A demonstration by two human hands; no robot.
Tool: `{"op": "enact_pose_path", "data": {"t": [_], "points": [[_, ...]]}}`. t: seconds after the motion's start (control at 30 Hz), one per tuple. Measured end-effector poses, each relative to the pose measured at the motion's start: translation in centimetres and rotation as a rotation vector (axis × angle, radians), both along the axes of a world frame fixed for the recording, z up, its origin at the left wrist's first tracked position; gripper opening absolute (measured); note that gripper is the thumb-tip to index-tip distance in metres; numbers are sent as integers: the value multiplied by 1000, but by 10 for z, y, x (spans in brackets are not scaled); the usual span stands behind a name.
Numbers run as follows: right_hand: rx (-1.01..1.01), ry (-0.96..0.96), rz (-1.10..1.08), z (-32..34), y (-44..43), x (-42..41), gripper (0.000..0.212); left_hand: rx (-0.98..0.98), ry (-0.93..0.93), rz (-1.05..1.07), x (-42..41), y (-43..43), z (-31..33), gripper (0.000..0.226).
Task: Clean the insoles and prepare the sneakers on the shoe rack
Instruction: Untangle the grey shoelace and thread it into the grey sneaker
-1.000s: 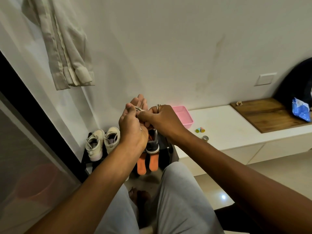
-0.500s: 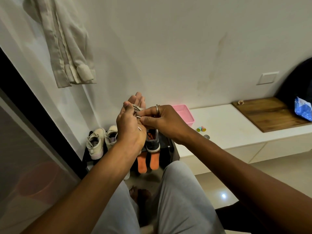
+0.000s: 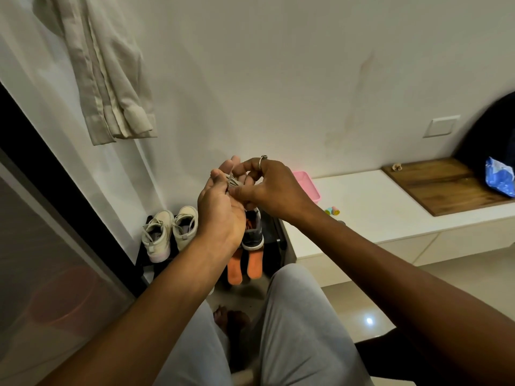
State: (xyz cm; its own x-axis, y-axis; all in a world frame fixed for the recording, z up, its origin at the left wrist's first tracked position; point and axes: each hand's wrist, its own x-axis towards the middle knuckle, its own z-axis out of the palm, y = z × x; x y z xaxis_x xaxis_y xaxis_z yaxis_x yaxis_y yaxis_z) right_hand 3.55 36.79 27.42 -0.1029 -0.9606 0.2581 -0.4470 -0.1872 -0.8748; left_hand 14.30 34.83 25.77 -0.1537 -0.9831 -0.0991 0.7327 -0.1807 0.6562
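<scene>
Head camera view: a seated person in pale grey trousers holds a grey shoelace (image 3: 232, 181) up in front of a white wall (image 3: 278, 79). The left hand (image 3: 220, 207) pinches it between thumb and fingers. The right hand (image 3: 267, 188), a ring (image 3: 262, 158) on one finger, grips the same lace from the other side, so that the two hands touch.

Below the hands stands a low black shoe rack (image 3: 278, 235) against the wall. A grey sneaker (image 3: 252, 232) with a white sole sits on it, partly hidden behind the left wrist, and two orange insoles (image 3: 234, 267) stick out side by side from under that shoe toward the person. A pair of cream sneakers (image 3: 156, 235), laces loose, rests on the rack's left end.

To the right of the rack runs a white bench (image 3: 376, 207). It carries a pink tray (image 3: 306, 185) just behind the right hand, a few small coloured items, a wooden board (image 3: 446, 185) and a blue packet (image 3: 500, 179) at the far end. A pale garment (image 3: 108, 79) hangs on the wall at upper left.
</scene>
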Motion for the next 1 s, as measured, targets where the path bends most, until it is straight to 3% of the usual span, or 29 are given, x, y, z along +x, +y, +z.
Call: {"op": "enact_pose_path", "data": {"t": [0.17, 0.33, 0.53, 0.63, 0.8, 1.0], "points": [[-67, 246, -62, -1, 3, 4, 6, 30, -61, -26, -3, 6, 0, 31], [-162, 539, -131, 1, 5, 13, 19, -10, -104, -49, -9, 9, 7, 30], [-251, 594, -217, -2, 9, 23, 17, 3, -105, -36, -14, 13, 10, 28], [-252, 438, -227, -6, 8, 23, 6, 5, -93, -31, -14, 10, 9, 31], [-164, 75, -160, -10, 14, 19, 5, 0, -6, 11, -7, 3, 10, 26], [-24, -54, -31, -10, 12, 11, 33, -15, 57, 19, -5, 0, 10, 26]]}}
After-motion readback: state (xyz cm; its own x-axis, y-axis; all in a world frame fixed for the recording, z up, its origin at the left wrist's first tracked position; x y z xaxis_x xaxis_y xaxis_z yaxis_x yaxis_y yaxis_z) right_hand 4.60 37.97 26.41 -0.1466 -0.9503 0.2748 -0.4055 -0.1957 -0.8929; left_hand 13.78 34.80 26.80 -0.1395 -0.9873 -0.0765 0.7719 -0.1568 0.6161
